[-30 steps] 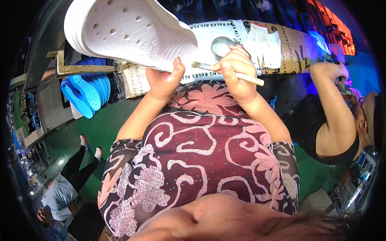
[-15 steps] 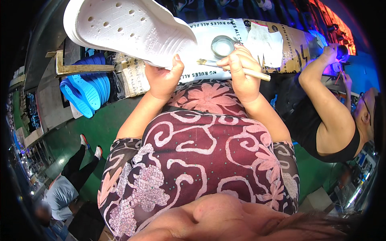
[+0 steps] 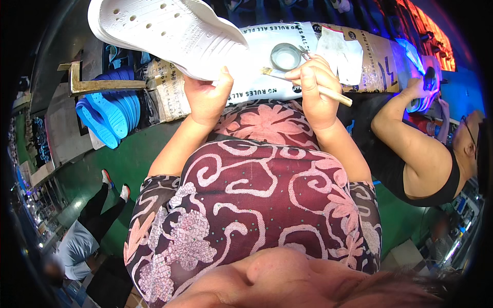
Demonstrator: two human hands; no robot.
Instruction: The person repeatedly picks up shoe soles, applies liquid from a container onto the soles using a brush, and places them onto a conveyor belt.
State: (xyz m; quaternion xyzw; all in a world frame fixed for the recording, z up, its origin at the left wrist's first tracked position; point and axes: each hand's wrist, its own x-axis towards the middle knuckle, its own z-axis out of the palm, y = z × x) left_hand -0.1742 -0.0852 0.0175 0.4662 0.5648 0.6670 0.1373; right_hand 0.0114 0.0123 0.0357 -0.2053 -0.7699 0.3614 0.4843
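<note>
My left hand [image 3: 206, 102] is closed on the heel end of a large white foam clog [image 3: 169, 33], thumb on top. The clog is raised at the upper left, its toe cut off by the frame; small round holes and ridges mark its surface. Between the fingers of my right hand [image 3: 321, 97] is a brush with a pale wooden handle [image 3: 338, 96]. Its bristles point left, a short way from the clog's heel. Just beyond that hand, a small round glass dish [image 3: 285, 56] stands on the white plastic sheet [image 3: 257, 93]; it seems to hold something clear.
A crumpled white paper [image 3: 341, 59] lies right of the dish, over brown printed wrapping [image 3: 380, 64]. At left, blue foam shoe parts [image 3: 110, 115] are stacked beneath a wooden bar [image 3: 110, 86]. A co-worker [image 3: 416, 154] at right handles a shoe under bluish light. Another person [image 3: 79, 246] is at lower left.
My right hand and the brush have shifted slightly right, so the bristles are farther from the clog. The clog has risen a little. The co-worker's hand at right has moved, now at a lit shoe.
</note>
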